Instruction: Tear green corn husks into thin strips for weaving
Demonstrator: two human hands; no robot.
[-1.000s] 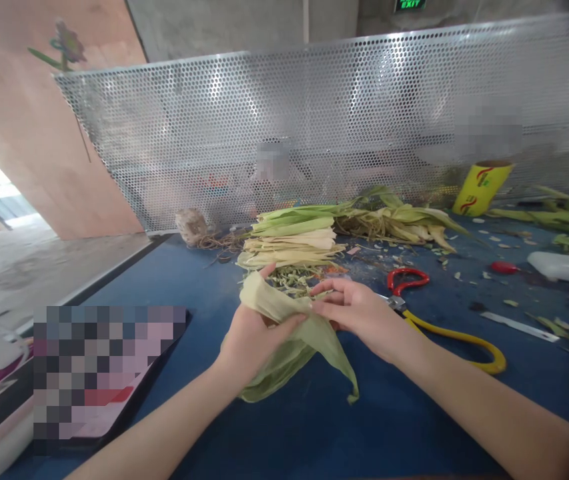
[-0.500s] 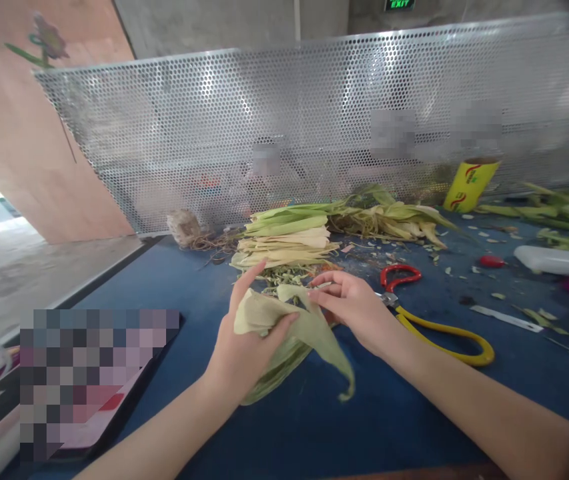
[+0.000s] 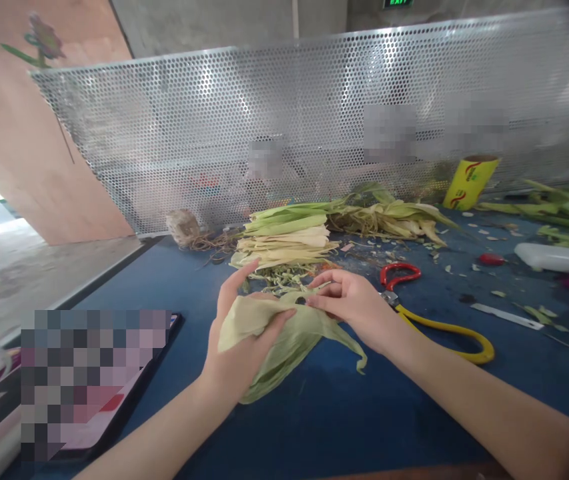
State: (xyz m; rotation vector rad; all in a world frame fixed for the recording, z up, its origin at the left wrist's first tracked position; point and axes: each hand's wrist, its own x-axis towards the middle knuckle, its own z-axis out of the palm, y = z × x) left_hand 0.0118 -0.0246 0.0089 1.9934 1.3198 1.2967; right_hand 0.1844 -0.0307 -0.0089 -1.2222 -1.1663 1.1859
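Pale green corn husks (image 3: 284,353) hang between my two hands above the blue table. My left hand (image 3: 237,340) is closed around a folded part of the husk, its thumb pressed over the front and its index finger raised. With thumb and fingertips my right hand (image 3: 349,303) pinches the husk's upper edge. A curled husk tip droops below the right hand. Just beyond the hands lies a layered stack of husks (image 3: 287,233), yellowish in front and greener behind. Scissors (image 3: 444,337) with one red and one yellow handle lie by my right wrist, blades partly hidden.
A tablet-like device (image 3: 94,433) lies at left. Twine (image 3: 184,227) and dried husks (image 3: 389,217) sit along the perforated metal screen (image 3: 174,140). At right are a yellow roll (image 3: 470,183), a white glue-gun-like tool (image 3: 554,257), a cutter blade (image 3: 507,316) and scraps.
The husk between my hands has spread flatter, and its curled tip has swung up and to the right. My left hand has shifted slightly left; the right hand stays nearly in place.
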